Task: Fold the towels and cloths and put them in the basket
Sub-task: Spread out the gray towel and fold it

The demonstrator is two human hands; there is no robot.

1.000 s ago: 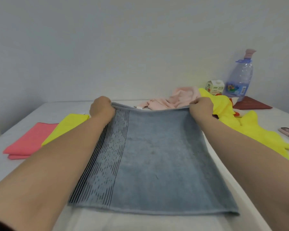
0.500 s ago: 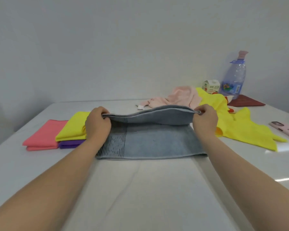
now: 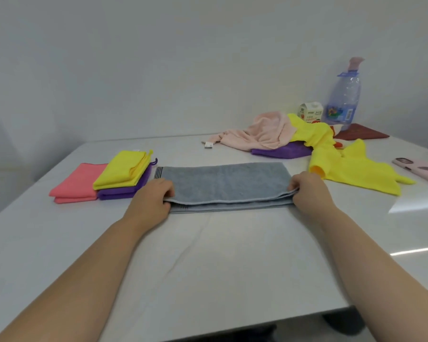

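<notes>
Grip check: left hand (image 3: 153,196), right hand (image 3: 307,191) each pinch near corners of grey towel (image 3: 223,183), centre frame on bench (image 3: 208,267), likely squaring edges. Folded stack (image 3: 124,172) parked left; unfolded pile (image 3: 262,132) upper right. Basket unseen.

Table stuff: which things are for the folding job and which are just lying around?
For the job: grey towel, gripped by left hand and right hand; folded pink cloth, folded yellow cloth, folded purple cloth; loose pale pink towel, loose purple cloth, loose yellow cloth.
Lying about: water bottle, small carton, phone, dark red flat thing.
</notes>
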